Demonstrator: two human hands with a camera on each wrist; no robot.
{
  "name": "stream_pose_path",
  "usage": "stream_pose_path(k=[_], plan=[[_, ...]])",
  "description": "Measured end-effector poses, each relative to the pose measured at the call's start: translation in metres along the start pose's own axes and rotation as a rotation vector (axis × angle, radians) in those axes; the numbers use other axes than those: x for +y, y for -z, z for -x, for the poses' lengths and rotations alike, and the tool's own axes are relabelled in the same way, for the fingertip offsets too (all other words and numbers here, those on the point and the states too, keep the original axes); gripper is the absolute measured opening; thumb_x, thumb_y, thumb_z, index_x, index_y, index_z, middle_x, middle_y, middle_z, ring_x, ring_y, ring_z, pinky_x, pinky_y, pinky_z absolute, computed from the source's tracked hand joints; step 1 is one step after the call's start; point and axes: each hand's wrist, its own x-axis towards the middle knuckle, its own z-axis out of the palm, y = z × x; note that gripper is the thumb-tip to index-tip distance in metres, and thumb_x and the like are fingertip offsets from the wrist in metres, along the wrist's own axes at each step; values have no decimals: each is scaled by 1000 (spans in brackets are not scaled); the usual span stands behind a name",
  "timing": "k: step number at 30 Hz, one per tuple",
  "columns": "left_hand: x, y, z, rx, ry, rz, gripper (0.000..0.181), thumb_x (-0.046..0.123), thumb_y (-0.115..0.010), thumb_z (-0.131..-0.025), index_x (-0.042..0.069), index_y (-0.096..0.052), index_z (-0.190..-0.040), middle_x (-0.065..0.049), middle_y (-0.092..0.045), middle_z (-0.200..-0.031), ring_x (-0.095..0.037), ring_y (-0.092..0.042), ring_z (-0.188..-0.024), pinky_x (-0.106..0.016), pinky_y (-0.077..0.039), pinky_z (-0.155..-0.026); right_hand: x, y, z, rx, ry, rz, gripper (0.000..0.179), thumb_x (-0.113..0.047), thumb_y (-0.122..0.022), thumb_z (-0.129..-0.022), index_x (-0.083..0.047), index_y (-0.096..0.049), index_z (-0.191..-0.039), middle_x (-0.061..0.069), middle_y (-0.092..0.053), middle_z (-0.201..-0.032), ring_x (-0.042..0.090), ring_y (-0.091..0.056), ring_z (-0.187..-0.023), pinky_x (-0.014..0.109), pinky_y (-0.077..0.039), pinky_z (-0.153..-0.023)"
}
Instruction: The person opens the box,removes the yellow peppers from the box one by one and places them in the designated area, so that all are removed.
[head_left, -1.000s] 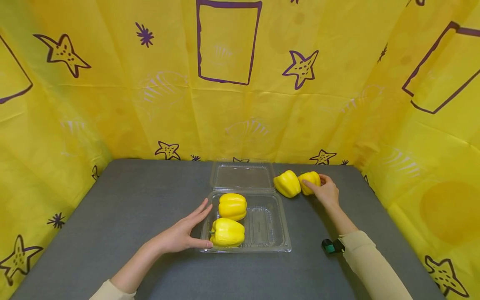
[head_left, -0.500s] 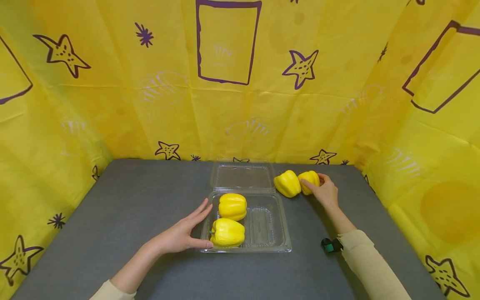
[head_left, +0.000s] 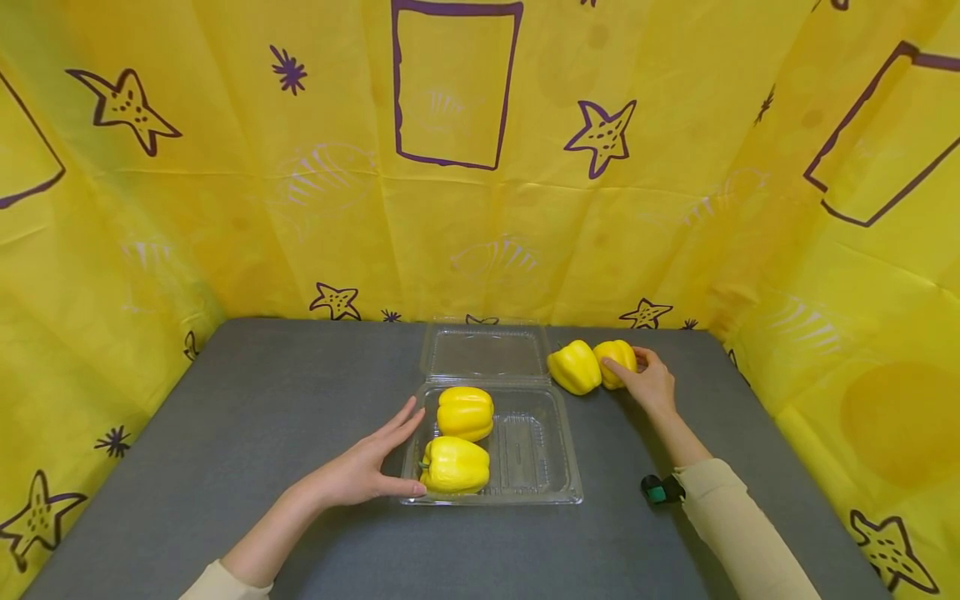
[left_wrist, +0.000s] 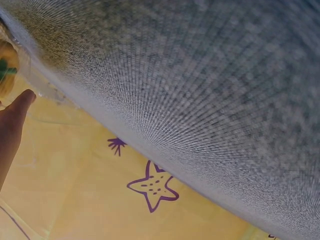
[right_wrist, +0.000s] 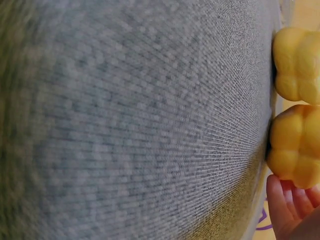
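An opened clear plastic clamshell container (head_left: 567, 458) lies on the grey table, two yellow bell peppers (head_left: 465, 413) sitting in the left half of its base. The lower one, a front pepper (head_left: 456, 467), has its green stem turned left. My left hand (head_left: 367, 467) spreads along the container's left side, fingers extended, thumb at the front left corner. Beyond the container's right edge stand two more peppers. With thumb and fingers my right hand (head_left: 651, 385) grips the right-hand pepper (head_left: 617, 363); its neighbour, another yellow pepper (head_left: 574, 367), is close against it. In the right wrist view the fingers (right_wrist: 279, 200) show beneath the gripped pepper (right_wrist: 295, 145).
The container's clear lid (head_left: 487, 352) lies folded back towards the rear wall. Yellow cloth (head_left: 480, 233) with purple starfish drawings encloses the table (head_left: 300, 375) at the back and sides. A black band with a green patch (head_left: 660, 492) sits at the right wrist.
My right hand and the pepper it grips have shifted very slightly left, towards the neighbouring pepper. The left hand and the container stay where they were.
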Motion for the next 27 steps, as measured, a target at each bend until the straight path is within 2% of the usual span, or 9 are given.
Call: stream_pose_path(k=[15,23,27], plan=[[-1,0,-1,0,6,-6,103,46,-77,-81,10,-18,-157,-8,0,-164,-38,-12,-146,-63,-23,-108,-2,1,2,5,-10,-31,83,-57,-69,-84,0,-46,-140,23,-53,-135,37,-51,-116,48,-41,-99],[-2,-1,-1,0,3,-7,102,47,-77,-81,11,-18,-157,-7,0,-164,-38,-12,-146,-63,-23,-108,2,5,7,68,-25,-112,73,-53,-71,-84,-4,-53,-136,18,-58,-131,32,-55,-113,42,-44,-93],[-2,-1,-1,-1,8,-8,103,47,-77,-80,12,-18,-157,-6,1,-164,-38,-12,-146,-63,-23,-108,2,9,10,105,-34,-146,72,-56,-70,-83,-8,-54,-135,13,-59,-131,29,-54,-115,40,-45,-91]])
